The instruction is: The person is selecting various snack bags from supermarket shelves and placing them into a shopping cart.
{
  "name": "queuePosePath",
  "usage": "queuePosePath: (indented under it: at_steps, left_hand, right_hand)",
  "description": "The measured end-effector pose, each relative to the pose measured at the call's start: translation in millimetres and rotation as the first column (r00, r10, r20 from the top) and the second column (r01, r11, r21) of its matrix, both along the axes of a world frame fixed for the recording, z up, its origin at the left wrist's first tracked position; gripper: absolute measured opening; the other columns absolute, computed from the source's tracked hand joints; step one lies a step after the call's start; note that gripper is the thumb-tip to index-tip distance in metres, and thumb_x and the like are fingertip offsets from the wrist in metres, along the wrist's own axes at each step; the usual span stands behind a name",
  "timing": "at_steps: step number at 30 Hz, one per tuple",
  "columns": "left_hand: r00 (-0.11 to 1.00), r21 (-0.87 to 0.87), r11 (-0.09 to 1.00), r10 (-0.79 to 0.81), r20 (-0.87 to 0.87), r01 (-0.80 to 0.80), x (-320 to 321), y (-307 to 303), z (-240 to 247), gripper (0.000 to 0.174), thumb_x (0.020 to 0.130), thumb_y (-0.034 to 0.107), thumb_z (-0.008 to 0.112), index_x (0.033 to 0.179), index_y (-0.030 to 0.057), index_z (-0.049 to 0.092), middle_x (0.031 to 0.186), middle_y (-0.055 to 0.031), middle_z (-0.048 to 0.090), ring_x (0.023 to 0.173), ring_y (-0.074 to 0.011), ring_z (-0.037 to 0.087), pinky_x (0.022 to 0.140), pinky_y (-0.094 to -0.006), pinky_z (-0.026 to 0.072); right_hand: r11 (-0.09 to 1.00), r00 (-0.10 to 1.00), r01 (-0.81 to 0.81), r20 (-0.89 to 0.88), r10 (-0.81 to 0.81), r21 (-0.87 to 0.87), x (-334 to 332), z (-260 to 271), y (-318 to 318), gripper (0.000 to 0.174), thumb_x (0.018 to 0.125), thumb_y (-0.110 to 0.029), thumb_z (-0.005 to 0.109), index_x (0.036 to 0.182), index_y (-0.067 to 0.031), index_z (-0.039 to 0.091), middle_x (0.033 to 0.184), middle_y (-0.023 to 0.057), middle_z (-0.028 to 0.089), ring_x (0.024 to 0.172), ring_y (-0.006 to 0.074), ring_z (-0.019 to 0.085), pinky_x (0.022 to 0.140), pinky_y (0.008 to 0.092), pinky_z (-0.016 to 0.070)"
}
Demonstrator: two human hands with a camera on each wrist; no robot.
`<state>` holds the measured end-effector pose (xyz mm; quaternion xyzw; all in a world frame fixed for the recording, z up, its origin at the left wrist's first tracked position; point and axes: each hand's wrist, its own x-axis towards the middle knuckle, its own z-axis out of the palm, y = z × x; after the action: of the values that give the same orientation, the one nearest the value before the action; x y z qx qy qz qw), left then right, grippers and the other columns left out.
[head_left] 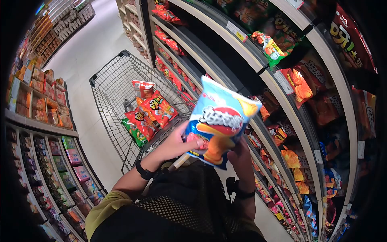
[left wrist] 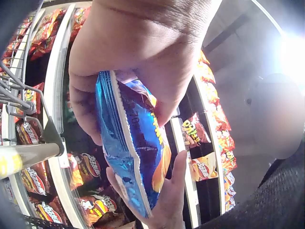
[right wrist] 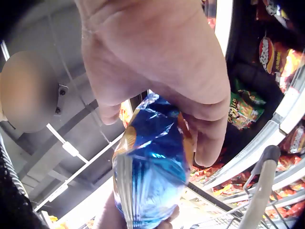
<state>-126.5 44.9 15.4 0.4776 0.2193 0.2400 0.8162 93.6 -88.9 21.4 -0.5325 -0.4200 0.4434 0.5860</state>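
Observation:
A light-blue and dark-blue bag of chips (head_left: 219, 101), printed with an orange snack picture, is held up in front of the body between both hands. My left hand (head_left: 177, 141) grips its left side, thumb across the printed front and fingers behind. On the opposite side my right hand (head_left: 242, 157) holds the lower right edge, partly in shadow. In the right wrist view its fingers (right wrist: 209, 138) wrap the bag's far side, while the thumb stands out from it. The crimped end seam of the bag (left wrist: 126, 138) faces the left wrist camera.
A wire shopping cart (head_left: 109, 84) stands just ahead, with several red snack bags (head_left: 158, 107) and a green bag (head_left: 135, 131) inside. Curved snack shelves (head_left: 318, 36) run close along the right. Lower shelves (head_left: 44, 161) line the left, and pale floor (head_left: 82, 90) stretches ahead.

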Motion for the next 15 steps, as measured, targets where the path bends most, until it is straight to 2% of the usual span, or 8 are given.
queuePosePath:
  at_steps: [1, 2, 3, 5, 8, 10, 12, 15]
  left_hand:
    - [0.999, 0.031, 0.999, -0.043, -0.009, 0.044, 3, -2, -3, 0.062, 0.092, 0.014, 0.075, 0.142, -0.0008, 0.041, 0.126, -0.0097, 0.061, 0.112, -0.0153, 0.062, 0.094, -0.0334, 0.0556]
    - [0.996, -0.029, 0.996, -0.084, -0.005, 0.083, 5, -3, 4, 0.062, 0.092, 0.013, 0.075, 0.142, -0.0012, 0.041, 0.127, -0.0106, 0.06, 0.113, -0.0162, 0.062, 0.095, -0.0339, 0.0562]
    - [0.992, -0.088, 0.989, -0.123, 0.001, 0.123, 6, -5, 12, 0.062, 0.092, 0.012, 0.075, 0.142, -0.0016, 0.041, 0.128, -0.0114, 0.06, 0.114, -0.0172, 0.062, 0.095, -0.0344, 0.0568]
    - [0.994, -0.06, 0.992, -0.113, -0.005, 0.113, 8, -5, 9, 0.062, 0.092, 0.012, 0.074, 0.142, -0.0018, 0.04, 0.128, -0.0119, 0.06, 0.114, -0.0177, 0.062, 0.095, -0.0344, 0.0571]
    - [0.994, -0.027, 0.994, -0.106, -0.022, 0.106, 7, -5, 7, 0.061, 0.092, 0.011, 0.074, 0.142, -0.0022, 0.04, 0.128, -0.0122, 0.06, 0.115, -0.0182, 0.062, 0.095, -0.0344, 0.0573]
    - [0.993, -0.025, 0.993, -0.114, -0.031, 0.113, 6, -4, 2, 0.061, 0.092, 0.011, 0.073, 0.141, -0.0023, 0.04, 0.128, -0.0121, 0.06, 0.115, -0.0182, 0.062, 0.095, -0.0345, 0.0573]
    - [0.995, 0.132, 0.987, -0.085, -0.045, 0.091, 10, -2, -9, 0.06, 0.092, 0.013, 0.074, 0.141, -0.0021, 0.041, 0.127, -0.0115, 0.06, 0.114, -0.0172, 0.062, 0.096, -0.0339, 0.0562]
    - [0.997, 0.109, 0.992, -0.063, -0.04, 0.067, 13, 1, -8, 0.06, 0.092, 0.015, 0.075, 0.14, -0.0014, 0.043, 0.127, -0.0108, 0.061, 0.113, -0.0154, 0.061, 0.097, -0.0321, 0.054]
  right_hand:
    - [1.0, 1.0, -0.006, 0.014, 0.006, -0.028, 1, 7, 1, 0.065, 0.089, -0.026, 0.079, 0.14, 0.0025, 0.048, 0.132, 0.0101, 0.059, 0.117, 0.0194, 0.06, 0.098, 0.0336, 0.0487]
    - [0.993, 0.994, 0.065, 0.089, -0.057, -0.095, -1, 13, 1, 0.055, 0.089, -0.026, 0.08, 0.13, 0.001, 0.056, 0.124, 0.0095, 0.064, 0.11, 0.017, 0.063, 0.094, 0.0323, 0.0507]
    - [0.993, 0.994, 0.07, 0.089, -0.061, -0.097, -4, 19, 3, 0.055, 0.089, -0.026, 0.08, 0.13, 0.001, 0.056, 0.124, 0.0095, 0.064, 0.11, 0.017, 0.063, 0.094, 0.0323, 0.0507]
    - [0.945, 0.981, 0.192, 0.072, -0.179, -0.264, -12, 27, 8, 0.044, 0.088, -0.025, 0.081, 0.12, 0.0003, 0.064, 0.115, 0.0085, 0.069, 0.102, 0.0147, 0.065, 0.088, 0.0316, 0.0528]
    - [0.953, 0.972, 0.235, 0.06, -0.227, -0.193, -17, 26, 9, 0.036, 0.087, -0.023, 0.081, 0.112, -0.0003, 0.068, 0.106, 0.0066, 0.071, 0.095, 0.013, 0.067, 0.085, 0.0307, 0.0536]
    - [0.949, 0.968, 0.247, 0.094, -0.232, -0.195, -17, 25, 9, 0.035, 0.087, -0.022, 0.081, 0.112, -0.0002, 0.068, 0.107, 0.0068, 0.071, 0.095, 0.0131, 0.067, 0.085, 0.0306, 0.0535]
    - [0.947, 0.964, 0.253, 0.129, -0.231, -0.197, -13, 24, 11, 0.034, 0.087, -0.021, 0.081, 0.112, -0.0001, 0.068, 0.107, 0.007, 0.071, 0.095, 0.0132, 0.067, 0.085, 0.0305, 0.0535]
    - [0.95, 0.969, 0.238, 0.117, -0.217, -0.204, -9, 24, 17, 0.034, 0.087, -0.018, 0.081, 0.112, 0.0003, 0.068, 0.107, 0.0068, 0.071, 0.096, 0.0135, 0.067, 0.085, 0.0303, 0.0535]
